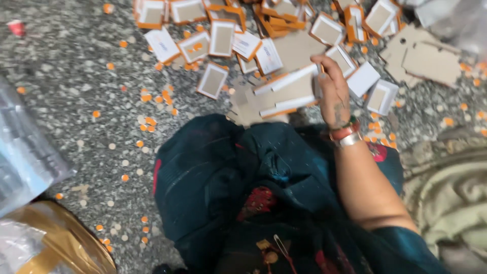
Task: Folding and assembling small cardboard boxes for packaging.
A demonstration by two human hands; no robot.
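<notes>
My right hand [332,89] reaches out over my lap and grips the right edge of a flat cardboard box blank [286,91], brown inside with white and orange edges. The blank is partly folded and held just above the floor. Bangles sit on my right wrist. My left hand is out of view. Dark teal cloth [253,182] covers my knees below the blank.
Many orange-and-white folded cards [221,38] lie heaped on the speckled stone floor ahead. Plain brown cardboard pieces [431,58] lie at the far right. Small orange and white punched discs [152,122] are scattered on the floor. Plastic bags [20,152] sit at the left, pale cloth [451,203] at the right.
</notes>
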